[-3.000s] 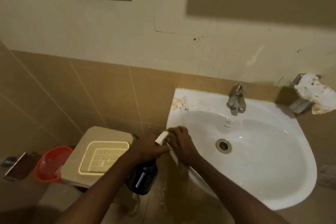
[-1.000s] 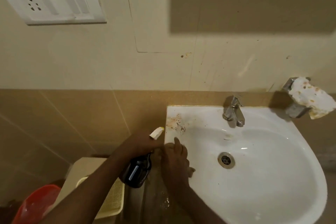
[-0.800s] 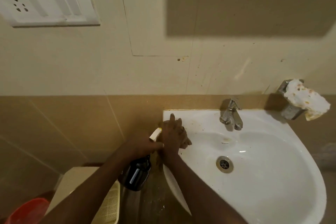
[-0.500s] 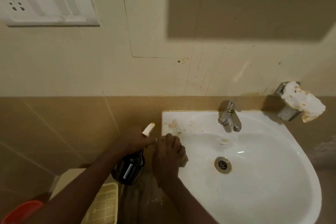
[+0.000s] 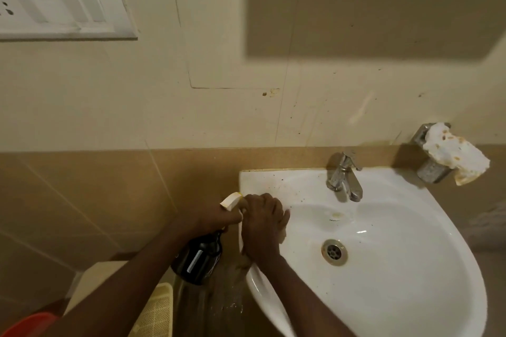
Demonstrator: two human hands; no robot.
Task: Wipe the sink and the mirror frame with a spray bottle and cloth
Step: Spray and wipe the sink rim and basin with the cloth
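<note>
A white corner sink [image 5: 397, 268] hangs on the tiled wall, with brown specks on its back left rim. My right hand [image 5: 262, 223] presses a small cloth [image 5: 283, 236] onto the sink's left rim; only a light edge of the cloth shows under the fingers. My left hand [image 5: 212, 217] grips the neck of a dark spray bottle [image 5: 198, 260] just left of the sink, its pale nozzle [image 5: 230, 200] pointing up and back. The mirror frame is above the view; only its shadow falls on the wall.
A chrome tap [image 5: 343, 178] stands at the sink's back, a drain [image 5: 334, 252] in the bowl. A metal holder with a stained white lump [image 5: 451, 156] is mounted at right. A switch plate [image 5: 60, 3] sits upper left. A beige bin [image 5: 153, 312] and red bucket [image 5: 30, 325] stand below left.
My right hand with the cloth has rubbed back and forth along the sink's left rim; the brown stain at the back left corner is fainter. The left hand keeps hold of the bottle.
</note>
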